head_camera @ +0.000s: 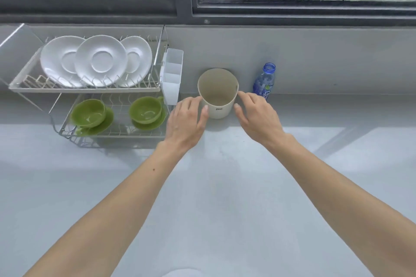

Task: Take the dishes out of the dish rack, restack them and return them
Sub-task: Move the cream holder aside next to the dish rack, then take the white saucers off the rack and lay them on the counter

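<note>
From my remote seat, the dish rack [85,90] by the window looks fully loaded: three white saucers [100,59] stand upright in the upper tier, and two green cups [89,113] sit on green saucers [148,124] in the lower tier. Nothing from the rack lies on the grey table [213,186], so I judge that either unloading has not begun or everything has already gone back; a single view cannot settle which.

Both of my hands are at a beige cup [218,93] that stands upright on the table, just right of the rack's white cutlery holder [171,76]. The left hand [185,122] has its fingers [191,103] spread loosely, thumb tip touching the cup's left wall. The right hand [258,117] is equally open, forefinger at the rim, thumb just beside the right wall. Neither hand is clamped on the cup; I cannot tell whether they are closing in or letting go. A blue bottle [264,82], uncapped, stands near the wall beyond the right hand.
</note>
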